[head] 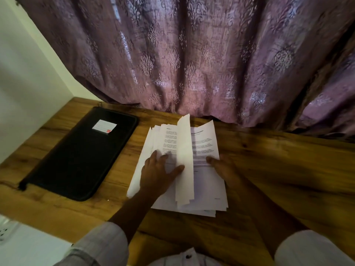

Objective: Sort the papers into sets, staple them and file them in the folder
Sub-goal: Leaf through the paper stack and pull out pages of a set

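Fingers [158, 157] of the left hand [155, 175] lie spread on the papers [205, 187], thumb against an upturned sheet [184, 146]. The right hand [224, 169] rests at their right edge; how its fingers lie is unclear. The folder [80, 152] lies just left; bare tabletop [288, 169] stretches right.

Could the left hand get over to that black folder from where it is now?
Probably yes. The left hand lies on the papers, and the black folder lies flat on the table just to that side, with only bare wood between them. Nothing seems to block the way.
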